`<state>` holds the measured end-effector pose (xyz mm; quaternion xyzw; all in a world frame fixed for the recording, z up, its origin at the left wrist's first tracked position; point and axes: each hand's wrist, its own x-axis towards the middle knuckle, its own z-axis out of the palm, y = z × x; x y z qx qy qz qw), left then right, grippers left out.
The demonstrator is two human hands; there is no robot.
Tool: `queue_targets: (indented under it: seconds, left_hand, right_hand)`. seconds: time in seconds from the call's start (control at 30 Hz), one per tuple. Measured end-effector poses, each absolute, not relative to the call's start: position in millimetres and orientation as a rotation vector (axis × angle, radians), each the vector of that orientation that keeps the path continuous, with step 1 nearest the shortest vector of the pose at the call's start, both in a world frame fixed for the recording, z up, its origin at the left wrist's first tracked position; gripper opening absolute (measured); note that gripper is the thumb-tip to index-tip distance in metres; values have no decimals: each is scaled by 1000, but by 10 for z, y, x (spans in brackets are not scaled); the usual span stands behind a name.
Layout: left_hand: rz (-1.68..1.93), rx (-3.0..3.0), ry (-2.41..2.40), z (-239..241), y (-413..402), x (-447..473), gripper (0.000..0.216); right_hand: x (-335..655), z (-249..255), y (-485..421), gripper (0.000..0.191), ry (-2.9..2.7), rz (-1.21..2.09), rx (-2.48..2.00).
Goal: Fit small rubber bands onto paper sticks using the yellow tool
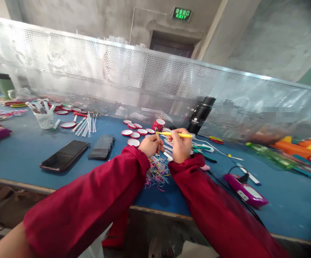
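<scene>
Both my arms in dark red sleeves reach over the blue table (23,150). My right hand (181,145) is closed round a yellow pen (175,134) held level, its tip pointing left. My left hand (150,145) is pinched at the pen's left end, fingers closed on a small thing I cannot make out. Under the hands lies a heap of thin coloured rubber bands (157,172). Round red-rimmed lids (134,135) lie just beyond the hands.
A black phone (64,154) lies left of the hands. A white cup of pens (44,118) and loose white pens (87,125) sit further left. A black flask (201,114), green-handled scissors (202,147), a purple device with cable (245,190) are right. A perforated metal screen (118,79) backs the table.
</scene>
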<state>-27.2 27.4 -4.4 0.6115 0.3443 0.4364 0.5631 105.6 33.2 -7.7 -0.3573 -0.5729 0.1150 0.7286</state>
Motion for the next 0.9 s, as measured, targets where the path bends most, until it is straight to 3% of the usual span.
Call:
queue_targets:
  seconds: [0.9]
  left_hand:
    - [1032,1448,796,-57,287,-272,26]
  right_hand:
    - [1048,-82,329,18,-1262,255,-799]
